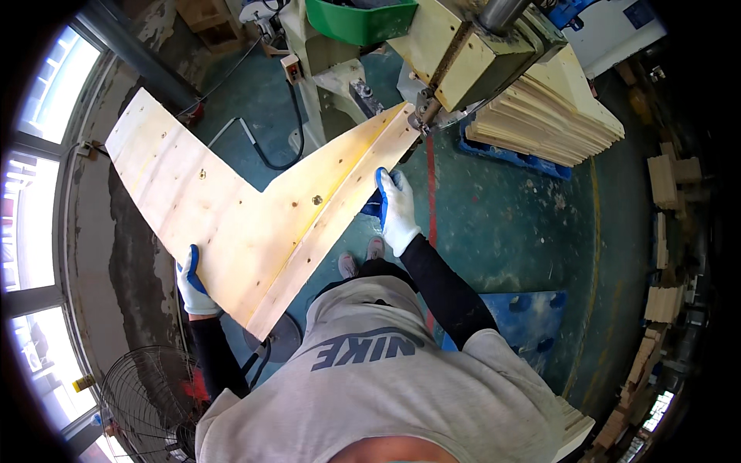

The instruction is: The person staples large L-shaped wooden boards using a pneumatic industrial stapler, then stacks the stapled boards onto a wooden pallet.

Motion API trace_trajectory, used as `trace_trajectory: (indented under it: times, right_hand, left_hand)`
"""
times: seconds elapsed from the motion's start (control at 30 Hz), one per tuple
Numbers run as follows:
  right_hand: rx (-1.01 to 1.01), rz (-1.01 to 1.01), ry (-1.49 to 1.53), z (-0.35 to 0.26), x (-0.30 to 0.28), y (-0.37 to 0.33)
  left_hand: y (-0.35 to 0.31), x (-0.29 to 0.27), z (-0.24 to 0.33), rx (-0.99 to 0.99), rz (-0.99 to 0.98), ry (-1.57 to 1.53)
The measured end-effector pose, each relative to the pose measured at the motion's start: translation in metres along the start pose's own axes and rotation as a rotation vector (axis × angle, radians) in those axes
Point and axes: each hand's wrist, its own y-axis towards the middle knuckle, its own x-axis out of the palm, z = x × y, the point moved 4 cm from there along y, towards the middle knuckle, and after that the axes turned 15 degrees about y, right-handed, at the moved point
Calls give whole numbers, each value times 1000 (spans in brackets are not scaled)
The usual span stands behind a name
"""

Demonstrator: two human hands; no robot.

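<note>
A large V-shaped wooden panel point(224, 201), pale with dark knots and a yellow line along one arm, is held between my two hands. My left hand point(194, 284), in a white and blue glove, grips its near left edge, thumb on top and most fingers hidden beneath. Further right, my right hand point(395, 208) wears the same kind of glove. It is closed on the panel's right edge, the thumb above and blue-coated fingers partly under it. The panel's far right tip lies at the metal tool head point(424, 116) of a cream-coloured machine point(486, 58); whether they touch, I cannot tell.
Cut wooden panels point(544, 116) are stacked on a blue pallet point(517, 158) at the far right. A green bin point(361, 23) sits on the machine. Near left stands a wire-caged fan point(147, 393). Another blue pallet point(525, 320) lies right of me; a black hose point(297, 131) hangs beyond the panel.
</note>
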Motion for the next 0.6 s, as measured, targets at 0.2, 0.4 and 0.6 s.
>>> trace_trajectory:
  times: [0.2, 0.4, 0.6]
  right_hand:
    - [6, -1, -63, -10, -1, 1]
    - [-27, -17, -10, -6, -15, 6]
    - [-47, -61, -117, -8, -20, 8]
  left_hand:
    - [8, -7, -20, 22, -46, -4]
    - [17, 0, -21, 22, -35, 23]
    - [21, -2, -30, 10, -1, 45]
